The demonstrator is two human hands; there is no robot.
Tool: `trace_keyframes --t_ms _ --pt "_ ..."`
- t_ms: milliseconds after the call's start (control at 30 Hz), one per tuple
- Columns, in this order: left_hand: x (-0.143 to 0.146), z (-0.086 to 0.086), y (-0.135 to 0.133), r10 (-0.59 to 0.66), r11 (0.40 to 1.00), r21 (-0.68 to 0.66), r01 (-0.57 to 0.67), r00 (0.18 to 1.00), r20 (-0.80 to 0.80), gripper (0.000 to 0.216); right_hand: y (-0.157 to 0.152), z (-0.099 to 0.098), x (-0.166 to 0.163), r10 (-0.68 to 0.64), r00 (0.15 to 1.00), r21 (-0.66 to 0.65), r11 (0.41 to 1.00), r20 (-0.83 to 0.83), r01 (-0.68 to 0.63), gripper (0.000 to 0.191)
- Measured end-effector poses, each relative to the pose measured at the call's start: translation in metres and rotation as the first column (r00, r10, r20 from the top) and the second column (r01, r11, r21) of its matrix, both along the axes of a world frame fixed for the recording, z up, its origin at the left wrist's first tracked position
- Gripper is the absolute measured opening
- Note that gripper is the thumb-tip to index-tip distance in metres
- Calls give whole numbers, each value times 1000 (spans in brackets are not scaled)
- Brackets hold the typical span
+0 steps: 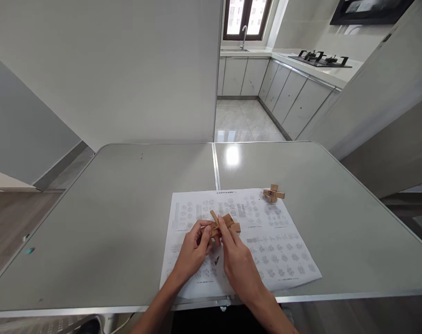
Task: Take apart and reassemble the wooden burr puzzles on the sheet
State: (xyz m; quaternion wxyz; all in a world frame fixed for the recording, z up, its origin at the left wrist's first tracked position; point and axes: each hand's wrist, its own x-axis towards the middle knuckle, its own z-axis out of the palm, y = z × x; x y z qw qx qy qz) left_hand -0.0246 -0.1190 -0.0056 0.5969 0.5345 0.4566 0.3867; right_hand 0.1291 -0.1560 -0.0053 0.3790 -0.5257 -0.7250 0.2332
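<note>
Over a printed sheet of diagrams (273, 253), both my hands hold a partly interlocked wooden burr puzzle (228, 221) made of light-brown sticks. My left hand (193, 248) grips its left side between thumb and fingers. From the right, my right hand (238, 260) closes on it, with its index finger lying along the top. One thin stick pokes up at a slant from the cluster. My fingers hide the puzzle's lower part. A second wooden puzzle (273, 193), cross-shaped, rests on the sheet's upper right corner.
The grey folding table (144, 199) has a metal seam (215, 162) down its middle. A small teal object (29, 251) lies near its left edge. Beyond the table stand a white wall (127, 69) and a kitchen counter with a gas stove (320, 59).
</note>
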Motion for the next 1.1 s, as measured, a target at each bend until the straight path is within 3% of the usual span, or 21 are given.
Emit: trace_keyframes --t_ms 367,733,1100 --pt "1 5 -2 -51 997 -52 56 994 94 40 6 -6 6 -53 996 26 998 -74 55 69" --pt "-2 6 -3 -34 996 -73 41 995 95 42 10 -2 9 33 986 -33 999 -166 -40 55" --pt "-2 8 -3 -127 990 -46 135 981 144 39 7 -10 8 -8 989 64 998 -150 18 46"
